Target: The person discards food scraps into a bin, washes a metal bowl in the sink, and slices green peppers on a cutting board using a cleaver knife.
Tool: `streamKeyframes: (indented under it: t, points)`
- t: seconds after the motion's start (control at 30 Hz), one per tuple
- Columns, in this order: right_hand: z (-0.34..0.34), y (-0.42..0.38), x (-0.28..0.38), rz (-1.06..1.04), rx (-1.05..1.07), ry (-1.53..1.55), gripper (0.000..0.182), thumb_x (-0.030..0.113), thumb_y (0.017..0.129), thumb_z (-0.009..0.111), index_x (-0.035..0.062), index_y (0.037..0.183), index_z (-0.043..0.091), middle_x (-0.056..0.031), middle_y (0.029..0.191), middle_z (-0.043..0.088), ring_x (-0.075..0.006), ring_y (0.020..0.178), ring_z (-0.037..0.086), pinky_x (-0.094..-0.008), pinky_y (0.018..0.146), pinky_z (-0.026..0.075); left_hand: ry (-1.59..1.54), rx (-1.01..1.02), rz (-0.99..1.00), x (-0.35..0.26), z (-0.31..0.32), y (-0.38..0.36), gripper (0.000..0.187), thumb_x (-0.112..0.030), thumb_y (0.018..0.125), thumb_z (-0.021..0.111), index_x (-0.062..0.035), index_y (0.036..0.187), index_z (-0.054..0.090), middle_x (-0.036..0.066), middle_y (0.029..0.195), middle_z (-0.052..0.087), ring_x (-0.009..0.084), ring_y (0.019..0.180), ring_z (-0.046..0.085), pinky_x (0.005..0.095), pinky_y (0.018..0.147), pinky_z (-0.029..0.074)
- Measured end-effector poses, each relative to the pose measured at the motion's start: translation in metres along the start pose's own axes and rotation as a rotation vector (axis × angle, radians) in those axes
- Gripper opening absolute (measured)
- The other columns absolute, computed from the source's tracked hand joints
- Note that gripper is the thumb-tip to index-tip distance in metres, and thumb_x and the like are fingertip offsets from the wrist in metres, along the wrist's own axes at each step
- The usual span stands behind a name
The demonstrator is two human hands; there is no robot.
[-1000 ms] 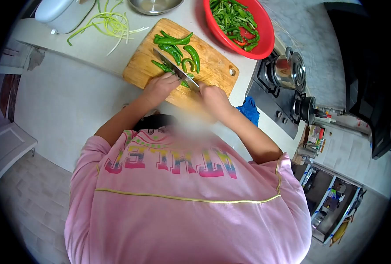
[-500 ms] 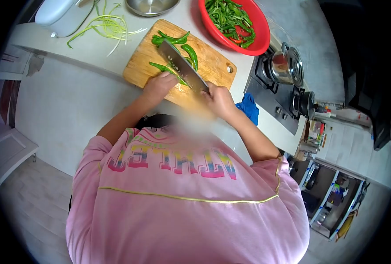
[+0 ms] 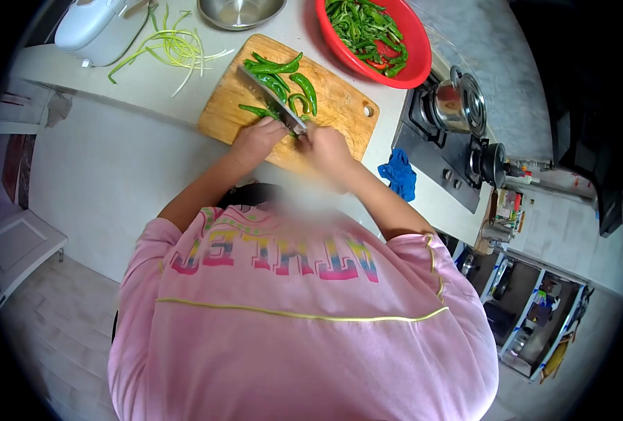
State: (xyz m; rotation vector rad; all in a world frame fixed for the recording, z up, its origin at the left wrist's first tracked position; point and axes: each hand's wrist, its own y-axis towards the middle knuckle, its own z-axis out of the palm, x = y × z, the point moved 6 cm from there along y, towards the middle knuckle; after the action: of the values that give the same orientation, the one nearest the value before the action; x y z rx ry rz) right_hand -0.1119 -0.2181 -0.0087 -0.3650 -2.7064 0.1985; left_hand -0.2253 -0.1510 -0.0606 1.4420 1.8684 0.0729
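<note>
A wooden cutting board (image 3: 341, 100) lies at a slant on the counter. My right hand (image 3: 327, 147) is wrapped round the handle of a kitchen knife (image 3: 271, 97), whose blade stands nearly edge-on over the board. My left hand (image 3: 257, 142) pinches a long green pepper (image 3: 254, 110) down on the board, its fingers close to the blade. Beyond the knife lie several whole green peppers (image 3: 306, 91), some curved. The knife's lower edge and part of the held pepper are hidden by my hands.
A red basin (image 3: 423, 56) of cut green peppers stands at the back right, a metal bowl (image 3: 241, 21) behind the board. Pale green stalks (image 3: 178, 48) lie left, near a white appliance (image 3: 94, 31). Right are a blue cloth-like bundle (image 3: 398, 175) and a stove with a steel pot (image 3: 451, 105).
My right hand has moved left toward my left hand, bringing the knife closer. The blade has turned from showing its flat side to nearly edge-on. My left hand still holds the pepper.
</note>
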Motion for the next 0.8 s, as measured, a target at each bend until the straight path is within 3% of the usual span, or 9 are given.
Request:
streamKeyframes:
  t: [0.17, 0.2, 0.4, 0.8]
  points:
    - [-0.009, -0.019, -0.027, 0.142, -0.169, 0.386, 0.021, 0.017, 0.082, 0.061, 0.0017, 0.096, 0.059, -0.0223, 0.068, 0.059, -0.0379, 0.064, 0.060, -0.0448, 0.059, 0.047, 0.002, -0.135, 0.028, 0.008, -0.008, -0.007, 0.023, -0.005, 0.073, 0.053, -0.0091, 0.093, 0.064, 0.001, 0.091, 0.060, 0.0183, 0.089, 0.058, 0.0278, 0.070, 0.051]
    - [-0.021, -0.025, -0.018, 0.219, -0.111, 0.438, 0.020, 0.017, 0.081, 0.062, 0.0019, 0.093, 0.059, -0.0220, 0.067, 0.059, -0.0375, 0.062, 0.059, -0.0442, 0.058, 0.047, 0.025, -0.166, 0.019, 0.009, -0.017, -0.008, 0.025, -0.003, 0.072, 0.055, -0.0082, 0.094, 0.065, 0.002, 0.092, 0.061, 0.0197, 0.089, 0.059, 0.0283, 0.072, 0.051]
    - [-0.026, -0.030, -0.002, 0.128, 0.049, 0.115, 0.018, 0.016, 0.082, 0.060, 0.0010, 0.090, 0.057, -0.0229, 0.066, 0.058, -0.0394, 0.065, 0.060, -0.0470, 0.061, 0.047, 0.041, -0.129, 0.015, 0.013, -0.026, 0.002, 0.027, -0.002, 0.070, 0.057, -0.0073, 0.095, 0.065, 0.004, 0.093, 0.063, 0.0202, 0.088, 0.060, 0.0281, 0.074, 0.051]
    - [-0.008, 0.001, 0.000, 0.062, 0.145, -0.013, 0.013, 0.010, 0.077, 0.058, -0.0027, 0.081, 0.055, -0.0267, 0.071, 0.059, -0.0420, 0.071, 0.060, -0.0490, 0.067, 0.048, 0.095, -0.044, 0.036, 0.016, -0.019, 0.001, 0.020, -0.006, 0.072, 0.053, -0.0086, 0.090, 0.060, 0.001, 0.088, 0.058, 0.0168, 0.088, 0.057, 0.0268, 0.068, 0.051]
